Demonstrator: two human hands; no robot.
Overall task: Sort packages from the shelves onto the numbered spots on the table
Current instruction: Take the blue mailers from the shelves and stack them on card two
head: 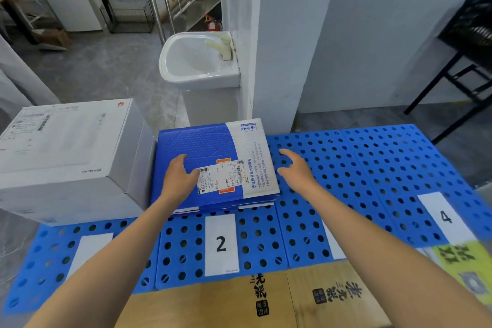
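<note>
A blue and white padded mailer [213, 146] with a shipping label lies on top of a small stack of similar mailers, on the blue perforated table [372, 168] just behind the white label marked 2 [221, 243]. My left hand [178, 176] rests flat on the mailer's left part, fingers spread. My right hand [295, 168] hovers open just right of the mailer, over bare table, holding nothing. A large white carton [66, 157] stands at the table's left end. The label marked 4 [444, 217] lies at the right.
Two more white labels [90, 247] are partly hidden by my arms. Brown cardboard [292, 298] covers the table's near edge. Behind the table stand a white washbasin [197, 61] and a pillar. A black stand [466, 61] is at the far right.
</note>
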